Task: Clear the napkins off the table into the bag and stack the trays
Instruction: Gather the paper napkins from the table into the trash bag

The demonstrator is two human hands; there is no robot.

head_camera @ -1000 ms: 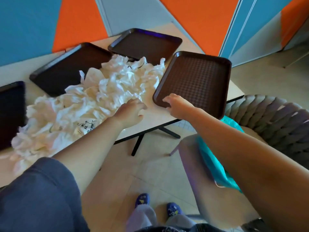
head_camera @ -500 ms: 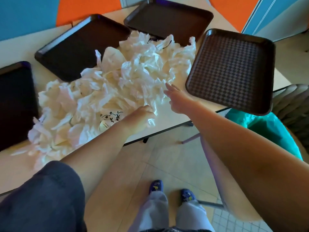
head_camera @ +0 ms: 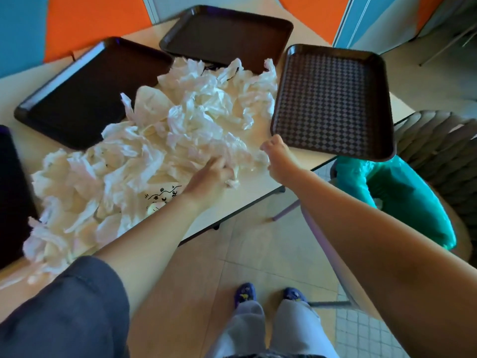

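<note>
A big heap of crumpled white napkins covers the middle of the table. My left hand presses into the heap's near edge, fingers closed on a wad of napkins. My right hand is at the heap's right edge, fingers curled into the napkins, just beside the near corner of the checkered brown tray. Three more dark trays lie flat: one at the back, one at the back left, one at the far left edge. The teal bag sits open below the table's right end.
A woven grey chair holds the bag to the right of the table. The checkered tray overhangs the table's right edge above the bag. Tiled floor and my feet in blue shoes are below. Orange and blue walls stand behind.
My right hand left the checkered tray's corner, moved left to the napkin heap, and its fingers closed. My left hand pushed further into the heap and closed on napkins. The view shifted downward.
</note>
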